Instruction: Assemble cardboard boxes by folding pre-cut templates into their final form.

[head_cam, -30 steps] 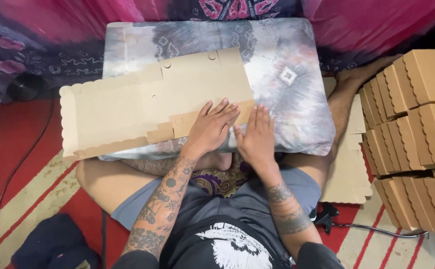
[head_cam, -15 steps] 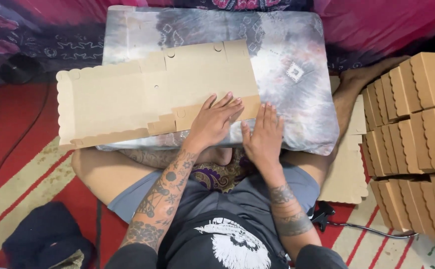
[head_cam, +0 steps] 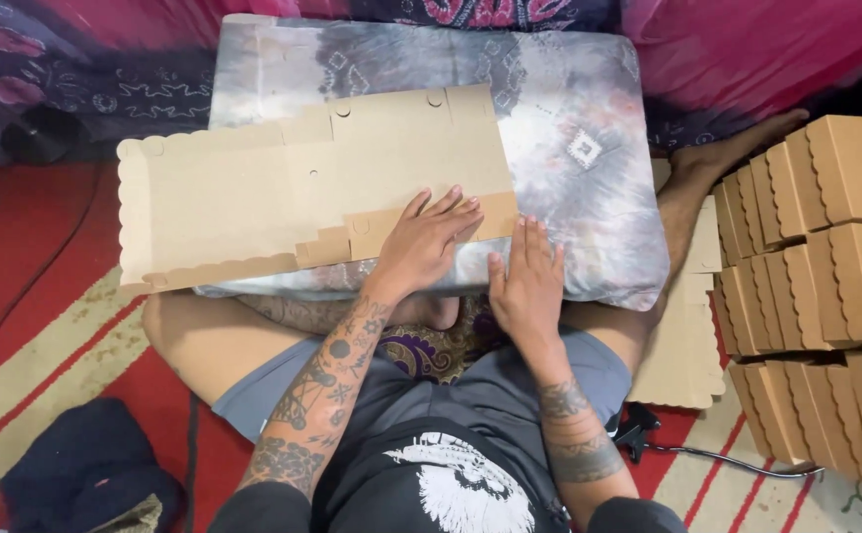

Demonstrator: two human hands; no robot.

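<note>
Both hands press flat, fingers spread: left hand (head_cam: 423, 245) on the cardboard blank (head_cam: 302, 188) (lower flap), right hand (head_cam: 526, 286) beside it on the cushion (head_cam: 589, 168).

This looks like a home. Someone sits on a striped red rug (head_cam: 46, 326), with a soft pillow (head_cam: 589, 148) above it and folded cardboard boxes (head_cam: 825, 266) stacked right of it.

Folded cardboard boxes (head_cam: 825, 286) stood stacked at the right. More flat cardboard sheets (head_cam: 682, 355) lay on the red striped rug (head_cam: 46, 326), near a black cable (head_cam: 737, 461) and dark cloth (head_cam: 80, 474).
</note>
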